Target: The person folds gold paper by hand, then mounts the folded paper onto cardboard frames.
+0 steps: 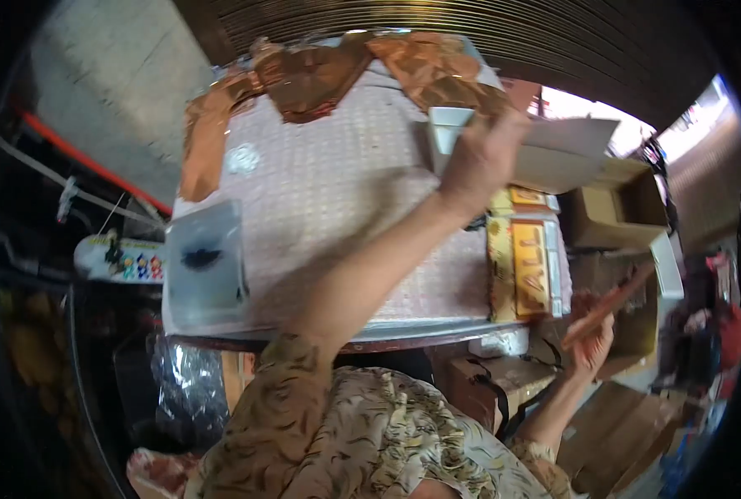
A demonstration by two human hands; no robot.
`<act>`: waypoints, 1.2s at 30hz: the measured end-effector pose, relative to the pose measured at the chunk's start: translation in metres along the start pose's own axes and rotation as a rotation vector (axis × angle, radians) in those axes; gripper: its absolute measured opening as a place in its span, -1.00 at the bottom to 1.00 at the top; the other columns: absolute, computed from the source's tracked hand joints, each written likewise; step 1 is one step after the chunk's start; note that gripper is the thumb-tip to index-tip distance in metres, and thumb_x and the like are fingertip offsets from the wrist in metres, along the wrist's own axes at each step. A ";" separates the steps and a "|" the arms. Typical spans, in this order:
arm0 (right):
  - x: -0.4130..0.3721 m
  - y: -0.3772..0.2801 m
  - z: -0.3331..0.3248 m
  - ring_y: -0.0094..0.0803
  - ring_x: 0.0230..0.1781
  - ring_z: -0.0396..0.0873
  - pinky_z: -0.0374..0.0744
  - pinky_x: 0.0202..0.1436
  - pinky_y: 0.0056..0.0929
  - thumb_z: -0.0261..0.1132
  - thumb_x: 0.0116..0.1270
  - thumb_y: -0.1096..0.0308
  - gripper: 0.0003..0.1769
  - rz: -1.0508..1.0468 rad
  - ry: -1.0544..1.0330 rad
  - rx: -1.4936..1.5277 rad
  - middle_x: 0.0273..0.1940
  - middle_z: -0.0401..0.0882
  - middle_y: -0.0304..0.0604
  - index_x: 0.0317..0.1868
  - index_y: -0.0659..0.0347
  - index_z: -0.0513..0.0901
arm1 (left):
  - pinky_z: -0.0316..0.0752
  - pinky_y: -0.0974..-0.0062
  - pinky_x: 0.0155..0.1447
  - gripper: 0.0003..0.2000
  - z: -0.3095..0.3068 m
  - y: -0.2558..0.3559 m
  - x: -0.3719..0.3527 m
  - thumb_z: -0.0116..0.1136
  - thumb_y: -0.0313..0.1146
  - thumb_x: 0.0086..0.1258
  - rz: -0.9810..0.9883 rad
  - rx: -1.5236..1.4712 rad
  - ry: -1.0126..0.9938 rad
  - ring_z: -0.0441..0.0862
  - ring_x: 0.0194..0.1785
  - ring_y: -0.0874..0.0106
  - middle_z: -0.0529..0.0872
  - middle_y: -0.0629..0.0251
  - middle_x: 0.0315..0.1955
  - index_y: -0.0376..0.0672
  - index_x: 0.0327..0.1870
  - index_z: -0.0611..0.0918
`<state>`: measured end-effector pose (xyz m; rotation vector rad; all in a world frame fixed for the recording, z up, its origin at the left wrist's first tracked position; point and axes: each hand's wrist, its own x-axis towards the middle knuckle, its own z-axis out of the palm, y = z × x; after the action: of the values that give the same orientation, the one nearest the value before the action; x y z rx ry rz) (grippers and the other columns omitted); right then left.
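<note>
My left hand (487,158) reaches across the table to the far right and is closed at an open white box (449,125). A pale flap (570,145) of this box sticks out to the right; my fingertips are blurred. Low on the right, off the table's edge, my right hand (591,343) grips a thin, flat brown piece (610,309), smeared by motion. Yellow and orange printed boxes (532,266) lie along the table's right edge, between my two hands.
Crumpled copper-coloured foil sheets (312,79) border the table's far side. A translucent plastic tub (206,266) with something dark stands at the left, near a small white clump (242,158). Open cardboard cartons (612,212) stand to the right. A shutter (470,25) rises behind.
</note>
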<state>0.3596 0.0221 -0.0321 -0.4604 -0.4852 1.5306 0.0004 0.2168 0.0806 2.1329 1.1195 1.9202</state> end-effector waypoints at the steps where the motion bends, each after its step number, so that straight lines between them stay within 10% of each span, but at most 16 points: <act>1: 0.002 0.005 0.007 -0.08 0.40 0.45 0.33 0.58 0.00 0.41 0.43 0.34 -0.30 -0.017 -0.060 -0.021 0.36 0.54 0.00 0.54 0.09 0.41 | 0.67 0.41 -0.29 -0.91 -0.008 0.001 0.004 0.25 -0.47 0.51 -0.007 -0.054 0.026 0.79 -0.37 0.28 0.79 0.16 -0.35 -0.18 -0.05 0.66; 10: 0.007 0.054 0.105 -0.17 0.17 0.61 0.36 0.54 0.07 0.44 0.42 0.29 -0.58 -0.020 -0.095 -0.190 0.06 0.72 0.00 0.23 0.22 0.65 | 0.61 0.58 -0.36 -0.82 -0.172 0.003 0.004 0.32 -0.50 0.47 -0.137 -0.032 0.103 0.76 -0.37 0.63 0.83 0.26 -0.39 -0.19 0.04 0.73; 14: 0.005 0.075 0.120 -0.20 0.16 0.63 0.43 0.53 0.01 0.42 0.42 0.38 -0.61 0.047 -0.050 -0.126 -0.02 0.70 -0.06 0.21 0.26 0.63 | 0.47 0.58 -0.29 -0.71 -0.250 -0.073 -0.067 0.30 -0.35 0.54 -0.675 0.115 -0.320 0.55 -0.34 0.66 0.65 0.49 -0.42 -0.24 0.19 0.65; 16: 0.006 0.099 0.140 -0.20 0.14 0.66 0.49 0.50 0.00 0.41 0.42 0.40 -0.60 0.068 -0.009 -0.238 0.02 0.70 -0.08 0.22 0.28 0.61 | 0.55 0.49 -0.19 -0.70 -0.259 -0.137 -0.126 0.34 -0.32 0.49 -0.687 0.079 -0.368 0.63 -0.29 0.57 0.74 0.36 -0.36 -0.24 0.14 0.68; 17: 0.007 0.113 0.145 -0.40 0.01 0.72 0.63 0.25 -0.31 0.38 0.50 0.32 -0.72 0.065 0.038 -0.239 -0.03 0.76 -0.19 0.11 0.27 0.66 | 0.58 0.43 -0.14 -0.71 -0.262 -0.146 -0.143 0.34 -0.33 0.47 -0.676 0.137 -0.406 0.67 -0.29 0.48 0.76 0.25 -0.30 -0.25 0.11 0.69; 24: 0.040 0.133 0.082 -0.26 0.22 0.65 0.55 0.43 0.00 0.39 0.48 0.32 -0.58 0.119 0.081 -0.290 0.23 0.67 -0.12 0.27 0.26 0.61 | 0.60 0.23 0.08 -0.76 -0.281 -0.138 -0.141 0.36 -0.39 0.34 -0.309 0.392 -0.312 0.71 -0.08 0.03 0.75 0.02 -0.18 -0.25 -0.02 0.76; 29: 0.052 0.141 0.102 -0.34 0.22 0.63 0.51 0.46 -0.16 0.41 0.46 0.33 -0.63 0.114 0.029 -0.369 0.19 0.69 -0.19 0.23 0.19 0.63 | 0.61 0.27 0.06 -0.85 -0.364 -0.217 -0.104 0.31 -0.37 0.37 -0.395 0.841 -0.251 0.74 -0.09 0.13 0.79 0.09 -0.24 -0.22 -0.20 0.82; 36: 0.076 0.175 0.162 -0.56 -0.08 0.66 0.56 0.14 -0.59 0.42 0.39 0.46 -0.73 0.171 0.096 -0.418 -0.11 0.70 -0.28 0.04 0.30 0.62 | 0.65 0.34 -0.08 -0.74 -0.390 -0.313 -0.063 0.40 -0.22 0.28 -0.548 0.702 -0.291 0.82 -0.24 0.24 0.86 0.10 -0.30 -0.16 -0.12 0.85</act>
<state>0.1225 0.0942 0.0034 -0.9136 -0.7089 1.5622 -0.4872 0.2524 -0.0411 1.9342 2.2290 1.0253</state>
